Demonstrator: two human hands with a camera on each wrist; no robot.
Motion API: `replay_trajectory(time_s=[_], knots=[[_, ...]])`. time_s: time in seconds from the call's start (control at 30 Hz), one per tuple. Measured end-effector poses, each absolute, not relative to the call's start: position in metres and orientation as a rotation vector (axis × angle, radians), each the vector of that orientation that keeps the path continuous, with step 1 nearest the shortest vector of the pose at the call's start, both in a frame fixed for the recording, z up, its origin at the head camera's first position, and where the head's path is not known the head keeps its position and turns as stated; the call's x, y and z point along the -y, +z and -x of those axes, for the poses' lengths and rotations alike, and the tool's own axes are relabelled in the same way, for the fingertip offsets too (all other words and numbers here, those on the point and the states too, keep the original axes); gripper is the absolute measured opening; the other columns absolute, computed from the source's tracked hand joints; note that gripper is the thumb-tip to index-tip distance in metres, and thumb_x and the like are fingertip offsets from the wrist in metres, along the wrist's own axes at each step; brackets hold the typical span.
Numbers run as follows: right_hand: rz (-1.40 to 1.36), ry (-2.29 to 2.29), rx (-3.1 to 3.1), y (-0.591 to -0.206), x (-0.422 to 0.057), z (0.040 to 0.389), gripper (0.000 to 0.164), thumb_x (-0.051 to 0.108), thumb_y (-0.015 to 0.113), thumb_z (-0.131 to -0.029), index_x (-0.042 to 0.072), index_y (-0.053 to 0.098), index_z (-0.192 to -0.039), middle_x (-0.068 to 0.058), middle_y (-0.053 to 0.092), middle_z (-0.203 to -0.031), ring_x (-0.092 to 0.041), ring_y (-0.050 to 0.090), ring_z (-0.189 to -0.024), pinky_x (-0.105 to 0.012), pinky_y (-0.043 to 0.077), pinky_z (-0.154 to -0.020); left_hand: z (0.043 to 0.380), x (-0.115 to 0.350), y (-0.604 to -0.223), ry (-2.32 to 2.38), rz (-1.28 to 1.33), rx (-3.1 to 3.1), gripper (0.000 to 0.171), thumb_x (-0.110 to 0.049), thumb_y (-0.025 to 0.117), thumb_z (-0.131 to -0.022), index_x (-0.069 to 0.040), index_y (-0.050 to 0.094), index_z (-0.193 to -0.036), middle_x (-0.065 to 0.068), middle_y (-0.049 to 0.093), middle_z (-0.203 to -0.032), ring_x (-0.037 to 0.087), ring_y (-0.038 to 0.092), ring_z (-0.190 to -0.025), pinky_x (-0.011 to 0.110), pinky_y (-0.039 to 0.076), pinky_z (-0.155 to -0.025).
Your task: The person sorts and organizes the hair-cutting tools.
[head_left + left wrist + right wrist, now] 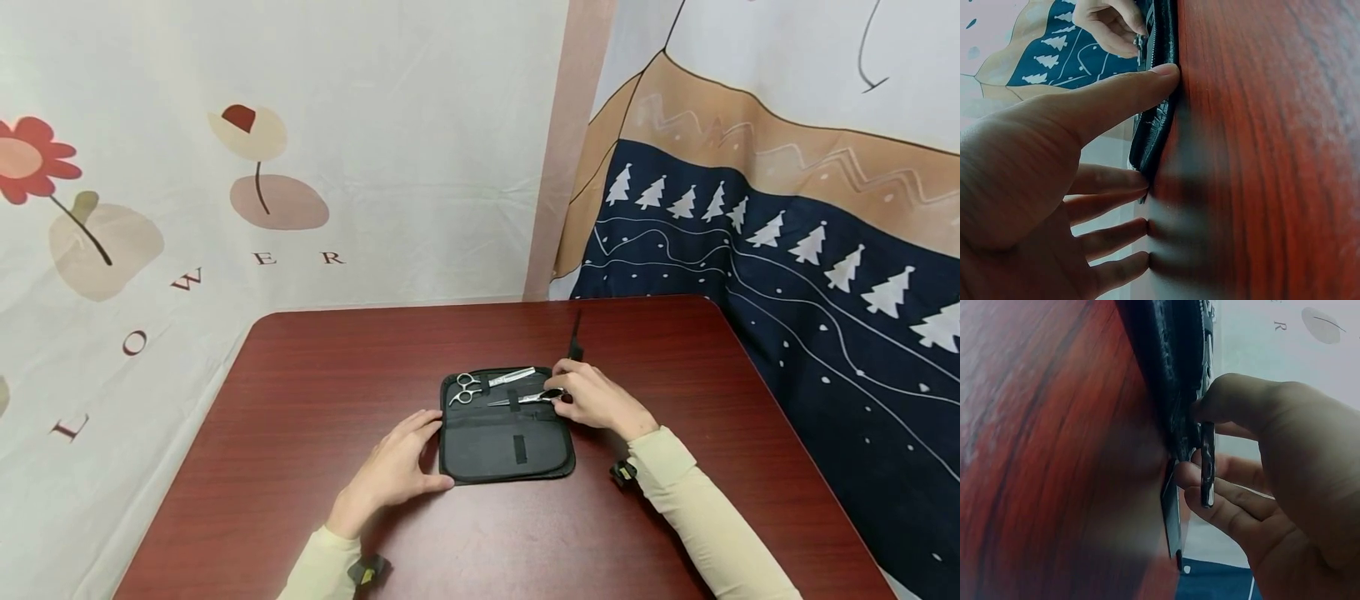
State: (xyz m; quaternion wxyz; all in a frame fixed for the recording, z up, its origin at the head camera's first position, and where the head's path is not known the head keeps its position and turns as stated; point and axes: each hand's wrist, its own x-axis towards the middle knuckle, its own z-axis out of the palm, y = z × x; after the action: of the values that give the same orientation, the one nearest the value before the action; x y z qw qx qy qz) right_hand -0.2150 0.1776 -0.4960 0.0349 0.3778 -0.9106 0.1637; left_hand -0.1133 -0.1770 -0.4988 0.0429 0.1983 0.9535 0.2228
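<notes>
A flat black zip case (480, 454) lies on the table. A silver pair of scissors (512, 377) with two finger rings sits along the case's far part, under a strap. Just nearer, a second pair of scissors (534, 398) lies under another strap, handles to the right. My right hand (600, 398) pinches this second pair at its handle, over the case's right edge; the handle (1207, 481) sticks out past the thumb in the right wrist view. My left hand (401, 462) has its thumb and straight fingers at the case's left edge.
A slim black tool (576, 348) with a thin end lies beyond my right hand, pointing away. The red-brown wooden table (337, 358) ends at a pale printed curtain (420, 167) behind, and a dark blue curtain (750, 267) with white trees hangs to the right.
</notes>
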Motion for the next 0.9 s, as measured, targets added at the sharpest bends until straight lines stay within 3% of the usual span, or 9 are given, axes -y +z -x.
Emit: replay_trajectory(time_s=[0.2,0.43,0.9], knots=[[-1.176,0.47,2.766,-0.497,-0.17,0.216,0.021,0.012,0.077,-0.085,0.013,0.082,-0.105,-0.004,0.066,-0.107,-0.011,0.063,-0.081,-0.03,0.058,-0.07,0.114,0.177,-0.499,0.685,-0.606,-2.912,0.093,-0.048,0.091,-0.067,0.002,0.062,-0.14,0.01,0.051,-0.152,0.032,0.037,-0.143,0.057,0.042,-0.109],[-1.215,0.421,2.693,-0.499,-0.162,0.216,0.019,0.013,0.078,-0.083,0.012,0.083,-0.102,-0.006,0.069,-0.104,-0.019,0.057,-0.096,-0.034,0.055,-0.08,0.114,0.177,-0.498,0.703,-0.63,-2.909,0.093,-0.047,0.091,-0.067,0.002,0.062,-0.14,0.01,0.051,-0.152,0.032,0.037,-0.143,0.054,0.04,-0.112],[-1.273,0.448,2.703,-0.502,-0.148,0.217,0.018,0.013,0.077,-0.089,0.011,0.082,-0.106,-0.008,0.067,-0.109,-0.021,0.055,-0.102,-0.036,0.054,-0.086,0.113,0.177,-0.498,0.692,-0.623,-2.907,0.093,-0.045,0.091,-0.067,0.004,0.061,-0.14,0.011,0.051,-0.152,0.033,0.036,-0.144,0.054,0.038,-0.114]])
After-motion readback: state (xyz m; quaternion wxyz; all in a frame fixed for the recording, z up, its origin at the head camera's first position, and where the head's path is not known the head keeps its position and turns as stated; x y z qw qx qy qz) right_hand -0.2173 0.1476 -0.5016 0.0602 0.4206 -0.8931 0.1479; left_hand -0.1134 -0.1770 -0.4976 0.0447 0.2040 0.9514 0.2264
